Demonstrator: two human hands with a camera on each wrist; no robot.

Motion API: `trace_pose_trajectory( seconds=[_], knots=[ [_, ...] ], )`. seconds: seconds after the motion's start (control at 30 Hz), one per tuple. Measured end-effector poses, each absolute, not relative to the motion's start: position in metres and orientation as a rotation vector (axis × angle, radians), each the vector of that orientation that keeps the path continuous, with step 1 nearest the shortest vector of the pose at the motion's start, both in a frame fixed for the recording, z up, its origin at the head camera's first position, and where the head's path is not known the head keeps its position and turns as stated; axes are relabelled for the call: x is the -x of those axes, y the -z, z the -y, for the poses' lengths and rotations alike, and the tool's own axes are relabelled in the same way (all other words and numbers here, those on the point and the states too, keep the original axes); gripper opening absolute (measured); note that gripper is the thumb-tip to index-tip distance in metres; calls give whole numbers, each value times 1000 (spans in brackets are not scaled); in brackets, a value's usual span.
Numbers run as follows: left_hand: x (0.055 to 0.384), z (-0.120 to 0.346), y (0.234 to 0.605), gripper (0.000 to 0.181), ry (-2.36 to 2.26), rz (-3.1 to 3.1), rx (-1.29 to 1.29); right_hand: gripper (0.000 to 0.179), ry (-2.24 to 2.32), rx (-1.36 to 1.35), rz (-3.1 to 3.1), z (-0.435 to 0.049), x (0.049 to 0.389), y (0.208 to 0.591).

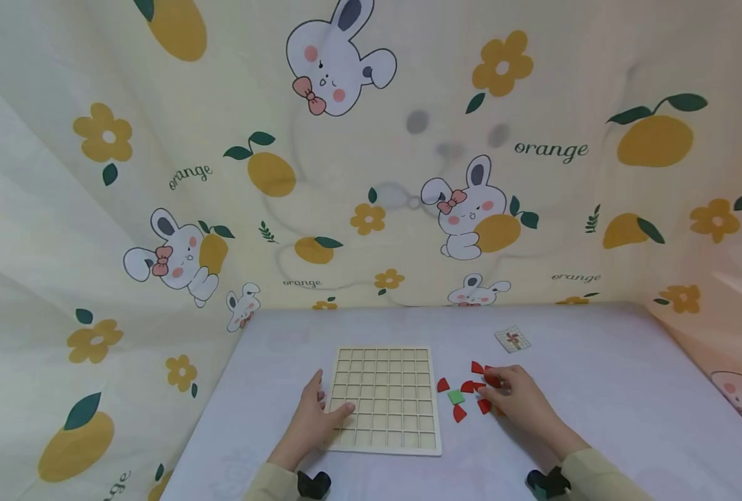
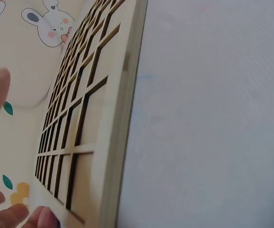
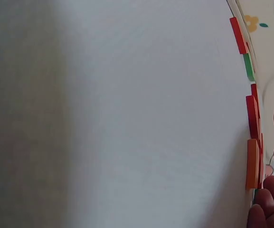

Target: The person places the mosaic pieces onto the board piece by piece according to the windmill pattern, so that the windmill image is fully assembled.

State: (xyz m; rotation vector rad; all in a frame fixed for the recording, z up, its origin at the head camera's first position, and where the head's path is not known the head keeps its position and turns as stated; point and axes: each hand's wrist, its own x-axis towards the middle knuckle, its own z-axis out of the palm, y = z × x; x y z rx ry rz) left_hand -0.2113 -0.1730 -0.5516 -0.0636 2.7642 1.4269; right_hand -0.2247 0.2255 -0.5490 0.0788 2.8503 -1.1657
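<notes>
Watching through the head camera: I have a wooden grid board (image 1: 383,393) lying on a white tablecloth (image 1: 270,334), and I place everything else by it.
Left hand (image 1: 313,417): at the board's left edge, thumb reaching over the outer cells, fingers spread well apart from the thumb.
Right hand (image 1: 521,400): to the right of the board, thumb and forefinger at the red pieces; I cannot tell from here whether they are clamped on one.
Red fan-shaped pieces (image 1: 460,413): scattered right of the board, several under or beside the right fingertips.
Green square tile (image 1: 455,396): among the reds, near the board's right edge.
Pattern card (image 1: 512,339): beyond the reds, off the board's far right corner, with a small red figure printed on it.
Curtain (image 1: 358,153): behind the board, printed with rabbits, oranges and flowers.
Left wrist view: I get the board's rim and cells at a steep slant, fingertips low beside its corner, another digit higher up and apart.
Right wrist view: I see the reds edge-on, right of the board, with an orange piece (image 3: 252,164) just beside the fingertips; the grip itself runs out of frame.
</notes>
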Motion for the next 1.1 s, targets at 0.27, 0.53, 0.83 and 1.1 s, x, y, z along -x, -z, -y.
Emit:
trace_pose_trajectory(
  seconds=[0.27, 0.53, 0.83, 1.1],
  knots=[
    [215, 175, 557, 85, -1438, -2700, 168, 42, 1151, -71, -2850, -228, 227, 556],
    [218, 179, 561, 63, -1352, -2769, 67, 33, 1086, -27, -2901, -226, 229, 556],
    [218, 183, 562, 54, -1309, -2789, 31, 26, 999, -22, -2955, -221, 228, 553],
    [217, 186, 565, 55, -1279, -2796, -25, 22, 1026, -23, -2949, -219, 226, 553]
  ],
)
